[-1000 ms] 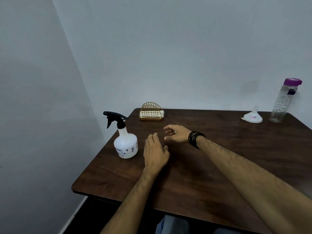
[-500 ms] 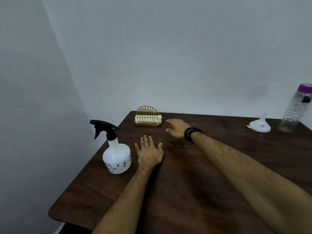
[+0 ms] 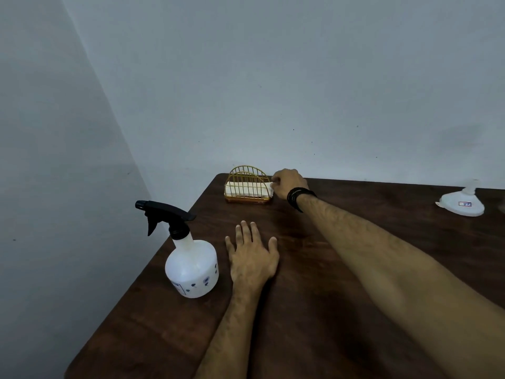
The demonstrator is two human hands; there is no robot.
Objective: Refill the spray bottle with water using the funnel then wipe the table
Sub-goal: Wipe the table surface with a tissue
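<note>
A white spray bottle (image 3: 192, 269) with a black trigger head stands near the left edge of the dark wooden table (image 3: 314, 310). My left hand (image 3: 252, 255) lies flat on the table just right of the bottle, fingers apart, holding nothing. A gold wire holder (image 3: 247, 186) with white napkins (image 3: 250, 190) sits at the back edge. My right hand (image 3: 288, 183) is at the holder's right end, fingers pinched on the edge of the napkins. A white funnel (image 3: 461, 202) rests upside down at the far right.
Pale walls meet in a corner behind the table's left side. The table's left edge runs diagonally just beside the spray bottle. Black bands circle my right wrist (image 3: 299, 196).
My right hand has reached back from mid-table to the napkin holder and pinched the napkins. My left hand has flattened on the table. The view has shifted left, so the water bottle is out of frame.
</note>
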